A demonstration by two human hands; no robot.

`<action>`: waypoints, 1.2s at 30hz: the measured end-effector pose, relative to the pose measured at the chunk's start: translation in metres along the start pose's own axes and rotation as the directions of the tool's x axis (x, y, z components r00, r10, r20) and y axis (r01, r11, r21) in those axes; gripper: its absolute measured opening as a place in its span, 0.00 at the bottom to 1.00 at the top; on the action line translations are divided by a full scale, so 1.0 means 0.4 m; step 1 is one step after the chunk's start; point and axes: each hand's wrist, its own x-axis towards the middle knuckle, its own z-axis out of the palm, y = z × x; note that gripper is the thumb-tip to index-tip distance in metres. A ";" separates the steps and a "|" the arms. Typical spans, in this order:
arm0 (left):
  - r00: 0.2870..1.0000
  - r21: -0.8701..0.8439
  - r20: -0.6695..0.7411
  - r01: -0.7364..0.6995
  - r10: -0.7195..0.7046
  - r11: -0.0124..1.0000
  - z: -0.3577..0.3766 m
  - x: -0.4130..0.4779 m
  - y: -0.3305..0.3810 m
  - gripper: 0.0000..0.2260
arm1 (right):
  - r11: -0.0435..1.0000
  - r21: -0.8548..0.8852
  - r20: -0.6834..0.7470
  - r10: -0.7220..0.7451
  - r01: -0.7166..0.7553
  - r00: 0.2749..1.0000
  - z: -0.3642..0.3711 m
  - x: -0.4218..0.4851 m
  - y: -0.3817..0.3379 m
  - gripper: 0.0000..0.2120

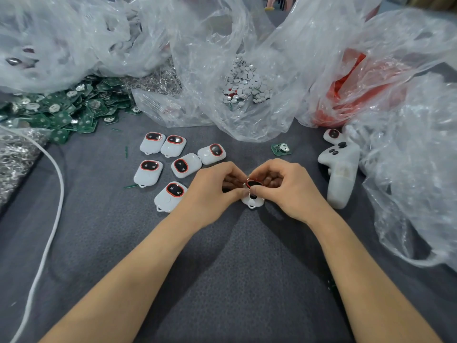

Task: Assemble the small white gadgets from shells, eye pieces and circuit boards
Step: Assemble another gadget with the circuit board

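Between my two hands sits a white shell point(252, 201) with a red-rimmed black eye piece point(254, 183) on its upper part. My left hand point(212, 191) pinches the shell's left side. My right hand point(284, 189) pinches the eye piece and shell from the right. Several finished white gadgets point(181, 165) lie on the grey cloth to the left. One loose green circuit board point(281, 149) lies beyond my right hand. A heap of green circuit boards point(64, 107) fills the far left.
Clear plastic bags crowd the back: one holds small silver discs point(243, 82), one holds red parts point(351, 95). A white game controller point(340, 169) lies to the right, with another gadget point(332, 135) behind it. A white cord point(50, 231) runs down the left.
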 end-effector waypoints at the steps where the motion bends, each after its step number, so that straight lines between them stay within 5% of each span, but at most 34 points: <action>1: 1.000 0.003 -0.014 0.004 -0.004 1.000 0.004 -0.002 -0.001 0.06 | 1.000 -0.011 0.000 -0.004 0.004 1.000 0.000 -0.001 0.000 0.08; 15: 0.997 0.004 -0.034 0.073 -0.072 0.997 0.012 0.003 0.012 0.08 | 1.000 -0.012 0.027 -0.024 0.024 0.999 -0.003 0.000 0.008 0.08; 21: 0.995 0.228 -0.043 -0.081 0.094 0.970 0.015 -0.024 0.018 0.04 | 0.998 -0.026 0.040 -0.055 0.056 0.998 -0.004 -0.001 0.007 0.09; 29: 0.937 0.616 0.089 -0.317 0.337 0.721 0.035 -0.053 0.024 0.10 | 0.999 -0.040 0.059 -0.017 0.019 0.998 -0.005 0.013 0.000 0.09; 32: 0.912 0.661 0.137 -0.375 0.386 0.651 0.034 -0.061 0.015 0.14 | 1.000 -0.025 0.063 0.003 -0.001 0.998 -0.006 0.013 0.000 0.08; 36: 0.926 0.617 0.074 -0.335 0.371 0.712 0.041 -0.070 0.006 0.17 | 0.999 0.054 0.052 -0.008 0.005 0.999 -0.004 0.008 0.011 0.10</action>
